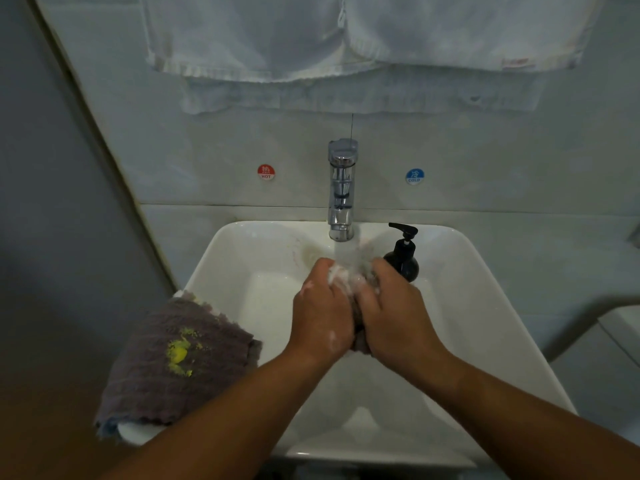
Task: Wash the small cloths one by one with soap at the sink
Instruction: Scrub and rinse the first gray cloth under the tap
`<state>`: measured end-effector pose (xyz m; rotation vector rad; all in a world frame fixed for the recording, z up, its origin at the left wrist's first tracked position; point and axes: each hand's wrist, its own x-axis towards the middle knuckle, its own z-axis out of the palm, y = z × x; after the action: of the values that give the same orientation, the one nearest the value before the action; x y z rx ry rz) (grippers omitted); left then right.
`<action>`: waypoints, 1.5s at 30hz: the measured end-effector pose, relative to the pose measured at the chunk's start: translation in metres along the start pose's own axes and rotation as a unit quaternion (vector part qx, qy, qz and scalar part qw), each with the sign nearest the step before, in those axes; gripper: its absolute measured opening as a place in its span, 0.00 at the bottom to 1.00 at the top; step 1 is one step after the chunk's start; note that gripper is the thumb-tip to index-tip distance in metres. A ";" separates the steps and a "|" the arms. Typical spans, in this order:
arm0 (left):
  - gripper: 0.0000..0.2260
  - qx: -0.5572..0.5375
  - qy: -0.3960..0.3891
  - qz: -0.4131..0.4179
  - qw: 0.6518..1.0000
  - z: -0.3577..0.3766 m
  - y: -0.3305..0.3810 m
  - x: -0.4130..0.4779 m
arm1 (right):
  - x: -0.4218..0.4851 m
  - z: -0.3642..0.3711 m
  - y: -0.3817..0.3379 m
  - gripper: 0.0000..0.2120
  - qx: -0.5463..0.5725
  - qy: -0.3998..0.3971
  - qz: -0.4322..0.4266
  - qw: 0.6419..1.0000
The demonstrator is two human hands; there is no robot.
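Observation:
Over the white sink (485, 306), my left hand (320, 311) and my right hand (391, 311) grip a small grey cloth (355, 306) bunched between them, mostly hidden by the fingers. Suds cover the cloth's top and my knuckles. Water runs from the chrome tap (341, 188) onto the cloth. A black soap pump bottle (403, 254) stands on the sink just right of the tap, behind my right hand. A stack of grey cloths (173, 362) lies on the sink's left rim; the top one has a yellow stain.
White towels (346, 39) hang on the wall above the tap. Red hot and blue cold stickers (414, 176) flank the tap. A dark wall runs along the left. A pale fixture edge (620, 327) shows at the right.

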<state>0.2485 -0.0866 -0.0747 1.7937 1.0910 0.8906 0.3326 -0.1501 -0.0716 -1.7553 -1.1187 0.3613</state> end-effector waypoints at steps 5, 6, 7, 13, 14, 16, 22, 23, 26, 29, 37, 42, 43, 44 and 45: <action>0.08 -0.020 -0.026 0.037 0.999 0.002 0.006 -0.012 | 0.018 -0.004 0.014 0.10 -0.051 -0.008 0.084 0.995; 0.08 -0.018 -0.011 0.036 0.999 0.001 0.004 -0.008 | 0.013 -0.001 0.013 0.11 -0.058 -0.035 0.077 0.995; 0.08 -0.009 0.007 0.031 0.999 0.000 0.003 -0.002 | 0.006 0.001 0.011 0.11 -0.054 -0.050 0.061 0.995; 0.09 -0.033 -0.030 0.017 0.999 0.000 0.005 -0.013 | 0.012 -0.004 0.002 0.08 -0.011 0.041 -0.011 0.999; 0.08 -0.034 -0.036 0.025 0.998 0.000 0.007 -0.016 | 0.018 -0.006 0.004 0.08 -0.021 0.057 0.016 0.998; 0.07 -0.020 -0.020 0.042 0.999 -0.001 0.008 -0.014 | 0.021 -0.005 0.009 0.09 -0.026 0.046 0.072 0.996; 0.07 0.006 0.025 0.017 1.000 -0.003 -0.006 0.004 | -0.005 0.001 -0.003 0.07 0.024 -0.017 -0.007 1.000; 0.07 0.003 0.007 0.019 1.000 -0.002 -0.007 0.000 | -0.001 -0.002 -0.004 0.07 0.028 0.004 -0.023 0.999; 0.06 0.009 -0.012 0.041 0.999 0.003 -0.005 -0.012 | 0.019 -0.005 0.007 0.09 -0.014 0.051 0.035 0.998; 0.04 0.000 0.006 0.054 0.999 0.000 0.002 -0.009 | 0.017 -0.001 0.015 0.13 -0.041 -0.017 0.081 0.996; 0.06 -0.020 -0.005 0.040 0.999 0.002 0.004 -0.014 | 0.015 -0.005 0.002 0.08 -0.004 0.054 0.020 0.998; 0.04 0.003 0.020 0.043 0.999 -0.003 0.004 -0.003 | 0.008 0.004 0.013 0.12 -0.019 -0.029 0.065 0.997; 0.05 0.006 0.030 0.030 0.999 -0.005 0.002 0.001 | 0.002 0.005 0.010 0.12 -0.005 -0.039 0.054 0.998; 0.06 0.008 0.035 0.022 0.999 -0.005 0.000 0.003 | -0.002 0.005 0.006 0.10 0.007 -0.041 0.037 0.998; 0.06 0.008 0.032 0.020 0.999 -0.005 -0.002 0.002 | -0.004 0.004 0.002 0.08 0.014 -0.034 0.013 0.999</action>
<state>0.2443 -0.0824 -0.0747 1.8164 1.1085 0.9730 0.3284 -0.1513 -0.0762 -1.7450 -1.1344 0.4542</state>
